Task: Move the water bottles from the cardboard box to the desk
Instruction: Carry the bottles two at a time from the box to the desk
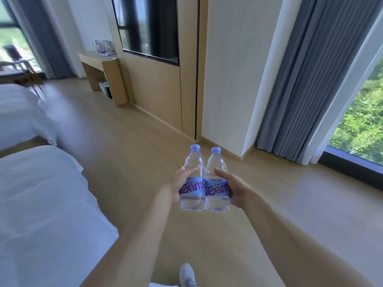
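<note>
I see two white-sheeted beds [37, 204] to the left of my grip, soft and smooth, and grey pleated curtains [306, 79] up to its right beside a window full of green trees. The pale wood floor [128, 146] runs beneath and ahead. Far beyond the grip, up and left, the light wooden desk [97, 61] stands against the wall with blurred clear bottles [103, 47] already on top. My left hand [178, 183] wraps the left water bottle [193, 179], fingers curled round its body; my right hand [234, 187] clasps the right water bottle [216, 181] likewise. Both bottles stand upright, touching side by side: clear ribbed plastic, lavender caps, blue labels with purple lettering. Below, a white shoe [187, 274] shows.
</note>
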`<state>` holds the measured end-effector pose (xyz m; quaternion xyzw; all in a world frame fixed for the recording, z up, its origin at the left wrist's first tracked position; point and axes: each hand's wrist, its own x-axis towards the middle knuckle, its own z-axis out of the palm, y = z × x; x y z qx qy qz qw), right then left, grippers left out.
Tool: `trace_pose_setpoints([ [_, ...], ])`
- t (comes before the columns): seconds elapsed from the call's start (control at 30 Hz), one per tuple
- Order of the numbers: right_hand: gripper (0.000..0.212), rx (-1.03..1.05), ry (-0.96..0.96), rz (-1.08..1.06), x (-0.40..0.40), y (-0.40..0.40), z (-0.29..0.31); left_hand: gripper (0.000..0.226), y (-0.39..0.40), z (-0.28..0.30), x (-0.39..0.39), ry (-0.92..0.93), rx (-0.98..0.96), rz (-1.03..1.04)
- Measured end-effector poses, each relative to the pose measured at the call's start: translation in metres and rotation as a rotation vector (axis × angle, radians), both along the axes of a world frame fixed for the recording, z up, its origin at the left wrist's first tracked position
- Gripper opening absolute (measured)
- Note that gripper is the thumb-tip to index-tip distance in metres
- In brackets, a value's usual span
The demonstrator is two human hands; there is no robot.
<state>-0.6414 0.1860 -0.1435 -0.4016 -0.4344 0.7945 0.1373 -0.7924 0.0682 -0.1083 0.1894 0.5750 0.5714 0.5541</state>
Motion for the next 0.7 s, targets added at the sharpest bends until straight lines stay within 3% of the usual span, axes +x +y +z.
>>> trace_pose_setpoints([
  [0.27,0.075,0.022,-0.044,0.110,-0.128,0.115,0.006,0.051,0.107,-0.015,-0.124,-0.067,0.028,0.093],
  [0.47,0.049,0.028,-0.023,0.169,-0.235,0.186,0.022,0.046,0.167,-0.002,-0.227,-0.041,0.010,0.159],
  [0.7,0.042,0.042,-0.025,0.251,-0.339,0.228,0.028,0.046,0.197,-0.002,-0.320,-0.027,-0.042,0.306],
])
